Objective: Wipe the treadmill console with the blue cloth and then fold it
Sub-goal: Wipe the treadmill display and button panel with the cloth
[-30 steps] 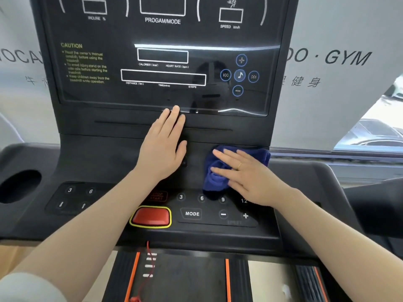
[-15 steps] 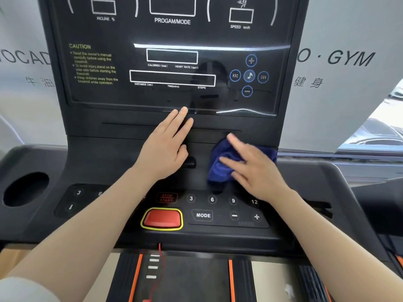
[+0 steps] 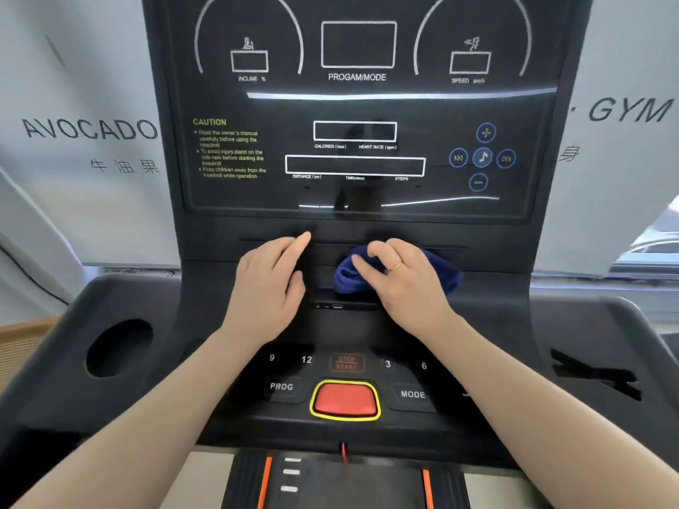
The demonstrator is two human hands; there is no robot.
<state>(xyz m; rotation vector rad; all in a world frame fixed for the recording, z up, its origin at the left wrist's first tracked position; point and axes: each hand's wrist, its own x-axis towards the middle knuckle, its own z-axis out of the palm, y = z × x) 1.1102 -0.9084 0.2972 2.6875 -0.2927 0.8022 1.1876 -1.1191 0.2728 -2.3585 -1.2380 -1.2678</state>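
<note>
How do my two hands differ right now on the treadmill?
The right hand presses on the blue cloth; the left hand rests bare on the console. The right hand wears a ring; the left shows none. Both lie palm down below the display.

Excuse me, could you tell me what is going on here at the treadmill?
A person is wiping the treadmill console. The right hand presses a bunched blue cloth against the ledge just below the display panel, while the left hand rests flat on the console beside it, not touching the cloth. The cloth is crumpled, so the folding has not begun.
</note>
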